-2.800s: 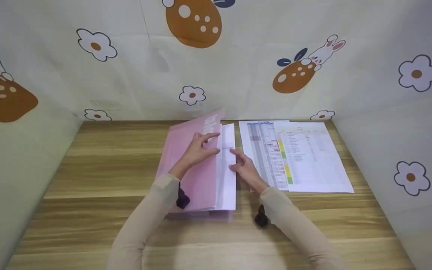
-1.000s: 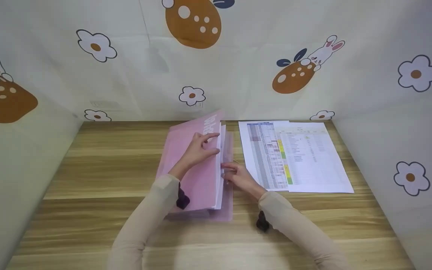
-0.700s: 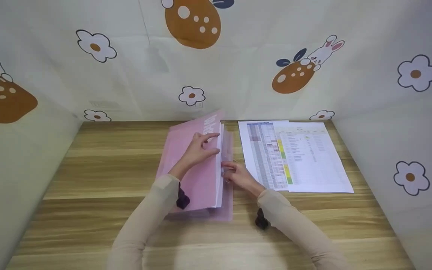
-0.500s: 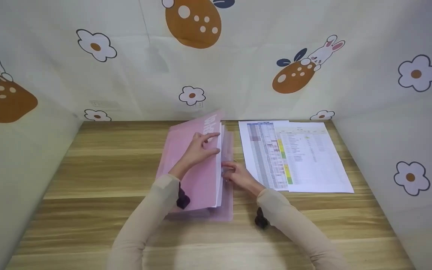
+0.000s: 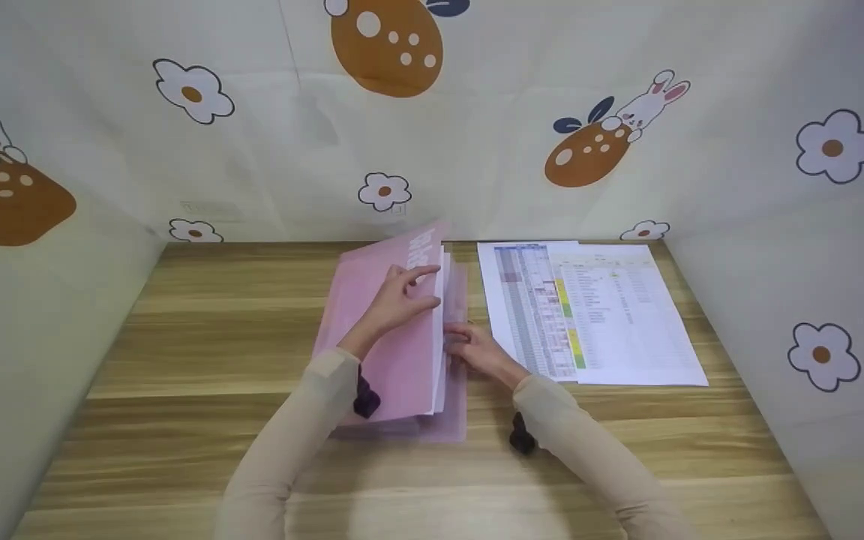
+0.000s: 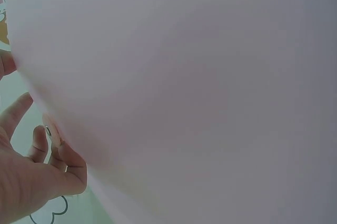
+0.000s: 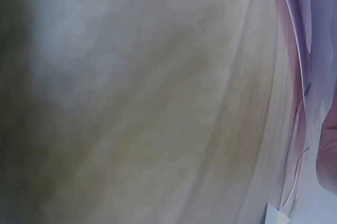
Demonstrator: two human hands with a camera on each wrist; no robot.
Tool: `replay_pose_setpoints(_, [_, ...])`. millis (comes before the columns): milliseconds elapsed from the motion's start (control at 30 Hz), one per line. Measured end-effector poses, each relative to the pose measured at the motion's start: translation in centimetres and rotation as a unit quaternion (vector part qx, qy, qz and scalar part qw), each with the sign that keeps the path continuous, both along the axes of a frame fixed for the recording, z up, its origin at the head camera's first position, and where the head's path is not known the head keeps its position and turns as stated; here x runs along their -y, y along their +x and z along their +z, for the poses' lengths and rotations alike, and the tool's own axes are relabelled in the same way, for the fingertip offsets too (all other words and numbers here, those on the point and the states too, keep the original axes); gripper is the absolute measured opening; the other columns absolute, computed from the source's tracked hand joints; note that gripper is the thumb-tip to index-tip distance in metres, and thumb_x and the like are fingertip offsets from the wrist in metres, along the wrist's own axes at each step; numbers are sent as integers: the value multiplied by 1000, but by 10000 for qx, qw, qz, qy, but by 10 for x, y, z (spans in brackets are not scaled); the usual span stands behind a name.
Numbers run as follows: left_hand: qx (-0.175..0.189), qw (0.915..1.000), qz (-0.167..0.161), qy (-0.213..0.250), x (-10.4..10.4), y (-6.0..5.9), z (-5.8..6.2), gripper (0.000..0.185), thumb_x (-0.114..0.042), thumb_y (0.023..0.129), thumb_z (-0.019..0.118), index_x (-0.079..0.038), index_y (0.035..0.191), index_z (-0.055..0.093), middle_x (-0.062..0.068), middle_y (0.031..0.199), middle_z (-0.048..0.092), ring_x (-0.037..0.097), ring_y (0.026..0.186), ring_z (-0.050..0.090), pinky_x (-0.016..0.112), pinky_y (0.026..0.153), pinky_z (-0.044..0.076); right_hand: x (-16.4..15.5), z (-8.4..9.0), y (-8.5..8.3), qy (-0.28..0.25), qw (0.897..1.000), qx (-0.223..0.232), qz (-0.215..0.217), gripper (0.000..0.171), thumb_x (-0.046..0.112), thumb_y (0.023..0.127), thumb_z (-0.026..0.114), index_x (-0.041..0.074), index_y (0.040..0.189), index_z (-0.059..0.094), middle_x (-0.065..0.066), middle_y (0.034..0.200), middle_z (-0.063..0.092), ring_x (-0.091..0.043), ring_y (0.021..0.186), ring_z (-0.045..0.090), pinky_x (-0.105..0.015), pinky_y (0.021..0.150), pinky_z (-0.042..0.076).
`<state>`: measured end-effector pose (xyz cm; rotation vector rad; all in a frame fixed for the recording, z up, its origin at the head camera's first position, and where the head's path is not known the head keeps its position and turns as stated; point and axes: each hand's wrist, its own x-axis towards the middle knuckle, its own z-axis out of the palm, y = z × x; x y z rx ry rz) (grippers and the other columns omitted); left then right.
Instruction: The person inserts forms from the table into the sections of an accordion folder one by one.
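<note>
In the head view a pink folder with white lettering lies on the table, its front cover raised along the right side. My left hand pinches the cover's edge, fingers toward the opening; the cover fills most of the left wrist view. White sheets show as a narrow strip inside the opening. My right hand reaches in from the right, its fingertips at the sheets' edge and partly hidden. In the right wrist view a finger is beside the folder's edge, near a thin cord.
Two overlapping printed sheets lie to the right of the folder, one with a yellow and green column. The wooden table is enclosed by light walls printed with rabbits and flowers.
The white sheets have slid left into the folder, so much less of them sticks out. My right hand has followed left and a little nearer. The left hand has stayed put.
</note>
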<state>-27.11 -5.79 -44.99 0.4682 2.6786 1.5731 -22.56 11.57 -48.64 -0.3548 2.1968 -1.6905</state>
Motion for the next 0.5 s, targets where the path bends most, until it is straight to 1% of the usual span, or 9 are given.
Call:
replay_pose_setpoints(33, [17, 10000, 0, -3, 0, 0, 0, 49, -18, 72, 69, -17, 120, 56, 8, 90, 36, 21, 85, 36, 31, 68, 32, 0, 0, 0, -40, 10000, 72, 3, 42, -6, 79, 50, -10, 120, 46, -11, 81, 60, -16, 59, 50, -28, 55, 42])
replay_pose_setpoints(100, [44, 10000, -1, -12, 0, 1, 1, 49, -18, 72, 69, -17, 120, 56, 8, 91, 36, 21, 85, 36, 31, 68, 32, -1, 0, 0, -155, 9997, 186, -55, 43, -4, 81, 50, -10, 123, 43, -16, 95, 60, -16, 61, 52, -31, 57, 44])
replay_pose_setpoints(200, [47, 10000, -2, -35, 0, 1, 0, 49, -19, 73, 69, -17, 120, 56, 8, 90, 36, 21, 84, 35, 31, 68, 32, 0, -1, 0, -334, 9988, 291, -225, 47, -4, 80, 52, -11, 125, 40, -22, 108, 54, -16, 62, 55, -33, 60, 45])
replay_pose_setpoints(267, [51, 10000, 10, -46, 0, 0, 0, 49, -19, 73, 69, -17, 120, 56, 8, 90, 36, 21, 84, 36, 31, 68, 32, 0, -1, 0, -419, 9982, 263, -330, 48, -5, 80, 52, -10, 125, 39, -23, 117, 48, -16, 65, 56, -34, 62, 46])
replay_pose_setpoints(333, [56, 10000, 19, -55, 0, 1, 0, 49, -19, 73, 69, -18, 120, 56, 8, 90, 36, 21, 84, 36, 31, 68, 32, 0, -1, 0, -448, 9978, 251, -421, 48, -5, 79, 53, -8, 126, 41, -21, 119, 47, -19, 67, 57, -33, 62, 46])
replay_pose_setpoints(400, [56, 10000, 30, -63, 0, 1, 0, 49, -19, 72, 69, -18, 120, 56, 8, 90, 36, 21, 84, 36, 32, 68, 32, -1, -2, 0, -498, 9972, 134, -543, 48, -7, 78, 52, -7, 125, 42, -21, 120, 46, -24, 71, 57, -33, 62, 46])
replay_pose_setpoints(500, [65, 9999, 33, -70, -1, 1, 0, 49, -19, 72, 69, -18, 120, 56, 8, 90, 36, 21, 84, 36, 32, 67, 32, -5, -6, -4, -672, 9936, -81, -908, 45, -10, 77, 49, -9, 122, 45, -23, 117, 48, -33, 79, 56, -36, 63, 47])
